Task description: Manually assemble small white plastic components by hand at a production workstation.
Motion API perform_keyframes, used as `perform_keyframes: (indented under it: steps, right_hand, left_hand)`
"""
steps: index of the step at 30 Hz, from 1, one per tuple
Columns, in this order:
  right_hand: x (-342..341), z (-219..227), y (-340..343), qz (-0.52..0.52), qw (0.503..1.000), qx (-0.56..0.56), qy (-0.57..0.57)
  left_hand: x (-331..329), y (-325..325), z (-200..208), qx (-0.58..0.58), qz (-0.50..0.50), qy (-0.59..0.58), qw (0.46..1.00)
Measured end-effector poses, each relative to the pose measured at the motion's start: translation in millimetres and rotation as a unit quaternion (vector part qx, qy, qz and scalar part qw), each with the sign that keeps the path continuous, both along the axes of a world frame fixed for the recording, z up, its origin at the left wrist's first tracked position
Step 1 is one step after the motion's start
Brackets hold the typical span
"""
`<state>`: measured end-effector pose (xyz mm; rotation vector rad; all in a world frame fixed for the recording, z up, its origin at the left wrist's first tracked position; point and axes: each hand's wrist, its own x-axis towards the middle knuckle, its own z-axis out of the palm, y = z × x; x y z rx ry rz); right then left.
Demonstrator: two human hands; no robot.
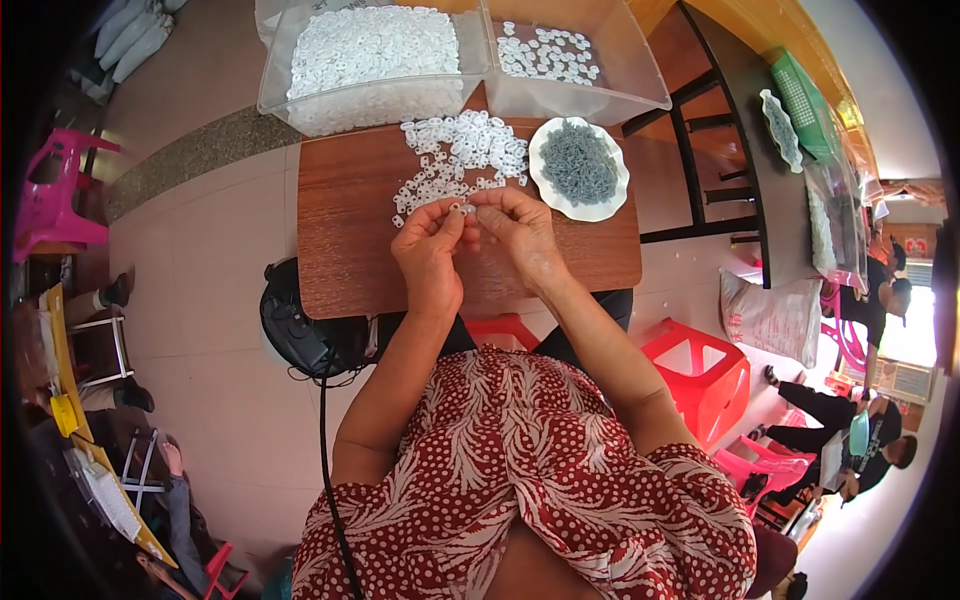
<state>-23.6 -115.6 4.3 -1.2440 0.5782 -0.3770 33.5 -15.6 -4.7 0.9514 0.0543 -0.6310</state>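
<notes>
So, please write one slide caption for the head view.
Left hand and right hand meet at a small white piece above a brown table, near a plate of grey parts.

The person wore a red short-sleeved top patterned with whitish dots and leafy sprays, dark trousers, and a thin black cable down the left side.

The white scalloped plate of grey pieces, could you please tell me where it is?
In the head view, the plate is upper right on the brown table, beside the loose white pieces.
</notes>
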Motion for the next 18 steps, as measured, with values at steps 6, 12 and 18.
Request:
perform_keyframes:
  steps: [6, 12, 18]
  right_hand:
    - [-17, -1, 0, 0.069, 0.998, 0.002, 0.002]
    - [-27, 8, 11, 0.064, 0.996, 0.041, 0.047]
    - [-35, 4, 8, -0.008, 0.990, 0.136, 0.020]
  left_hand:
    - [-9, 6, 3, 0.009, 0.010, 0.000, 1.000]
    - [-14, 12, -5, -0.008, 0.016, -0.014, 1.000]
    - [-16, 17, 11, -0.008, 0.014, 0.008, 1.000]
